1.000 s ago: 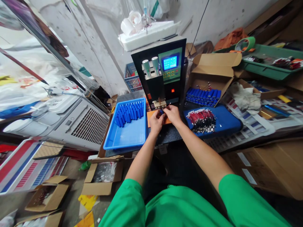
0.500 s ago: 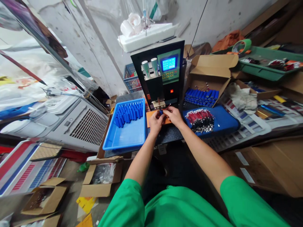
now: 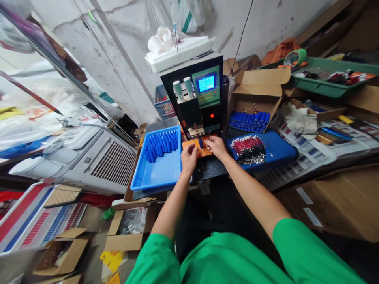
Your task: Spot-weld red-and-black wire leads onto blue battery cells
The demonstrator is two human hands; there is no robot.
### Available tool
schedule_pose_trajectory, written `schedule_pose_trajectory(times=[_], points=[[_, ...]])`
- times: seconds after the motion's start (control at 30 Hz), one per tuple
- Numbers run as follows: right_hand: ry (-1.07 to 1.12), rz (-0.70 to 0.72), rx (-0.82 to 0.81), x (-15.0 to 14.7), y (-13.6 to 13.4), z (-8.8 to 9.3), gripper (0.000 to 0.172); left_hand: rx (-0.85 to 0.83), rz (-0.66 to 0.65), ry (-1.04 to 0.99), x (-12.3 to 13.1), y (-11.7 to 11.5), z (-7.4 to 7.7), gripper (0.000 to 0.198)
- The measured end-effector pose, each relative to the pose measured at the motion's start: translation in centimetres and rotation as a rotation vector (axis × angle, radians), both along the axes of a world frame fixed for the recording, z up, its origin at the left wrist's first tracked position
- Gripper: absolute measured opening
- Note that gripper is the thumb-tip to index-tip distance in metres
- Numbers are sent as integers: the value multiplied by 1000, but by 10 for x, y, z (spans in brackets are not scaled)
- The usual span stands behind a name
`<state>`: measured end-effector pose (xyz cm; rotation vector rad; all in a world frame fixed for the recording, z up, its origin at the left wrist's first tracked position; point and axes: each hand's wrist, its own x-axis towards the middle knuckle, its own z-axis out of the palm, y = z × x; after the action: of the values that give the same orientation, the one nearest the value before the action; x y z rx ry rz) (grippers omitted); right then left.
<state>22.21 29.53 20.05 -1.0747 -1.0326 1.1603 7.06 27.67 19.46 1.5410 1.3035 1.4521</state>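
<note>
A blue cylindrical battery cell (image 3: 201, 143) stands on the orange block (image 3: 194, 142) under the head of a black spot welder (image 3: 195, 106). My left hand (image 3: 190, 156) is just left of the cell, apart from it, its fingers curved with nothing seen between them. On the cell's right, my right hand (image 3: 216, 147) has its fingertips pinched close to it; what they hold is too small to make out. Beside this hand lies a bundle of red and black wire leads (image 3: 248, 149) on a blue pad (image 3: 281, 146).
To the left, a blue tray (image 3: 156, 176) holds several upright blue cells (image 3: 160, 146). An open cardboard box (image 3: 257, 85) with stacked blue cells stands at the back right. A green tray (image 3: 328, 87) sits farther right. A white foam slab (image 3: 180, 53) rests on the welder.
My left hand has let go of the cell and drawn away to the left. The cell now shows between both hands. My right hand stays near it. The view has shifted slightly.
</note>
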Motion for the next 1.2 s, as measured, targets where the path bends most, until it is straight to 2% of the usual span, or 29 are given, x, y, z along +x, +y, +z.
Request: schedule_pose_trajectory(times=[0.17,0.27,0.43,0.57,0.67,0.87,0.97,1.07,1.13,1.2], points=[[-15,-9,10,1,0,-2,29,42,-15,178,-10,-36,9,31],[-44,-19,22,0,0,-3,27,33,-29,234,-6,-45,12,24],[-31,2,18,3,-1,-3,28,-1,28,186,2,-38,8,23],[17,205,35,13,-3,0,31,-55,-32,75,4,-29,11,25],[-26,335,54,19,-5,2,33,-90,-94,19,7,-21,14,25],[-53,335,86,19,-6,5,32,-124,-103,19,15,-7,10,26],[-33,291,77,17,-5,4,32,-44,-58,97,14,-7,7,23],[63,217,34,17,-4,1,30,153,-6,267,10,-7,5,14],[147,179,9,17,-3,-1,29,264,-38,395,7,-4,3,16],[211,160,-4,16,-2,-1,29,284,-129,497,5,1,0,30]])
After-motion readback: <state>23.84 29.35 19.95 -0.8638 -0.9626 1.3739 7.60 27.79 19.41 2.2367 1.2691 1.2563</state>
